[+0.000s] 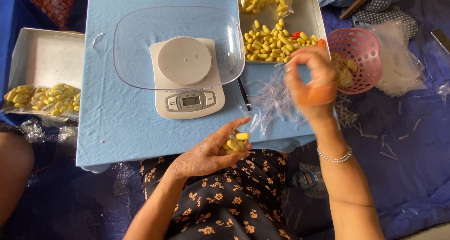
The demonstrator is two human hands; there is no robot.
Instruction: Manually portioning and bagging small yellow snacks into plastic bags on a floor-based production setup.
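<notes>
Work surface: blue table (122, 127), centre frame, bearing a digital scale (187, 78) under an empty clear bowl (136, 43).
Stock: white tray (307, 15), upper right, holding loose yellow cocoons (272, 41).
Right hand (311, 83): blurred, pinching a clear plastic bag (274, 99).
Left hand (211, 153): cupped round a few cocoons, lower centre.
Step, as judged: bagging; the bag mouth needs opening next.

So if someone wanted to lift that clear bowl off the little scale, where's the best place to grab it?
Probably by the rim of the clear bowl, at its two short ends, coming down from above. It sits loose and level on the scale and overhangs it widely on both sides, so those edges are free. The middle rests on the round platform.
</notes>
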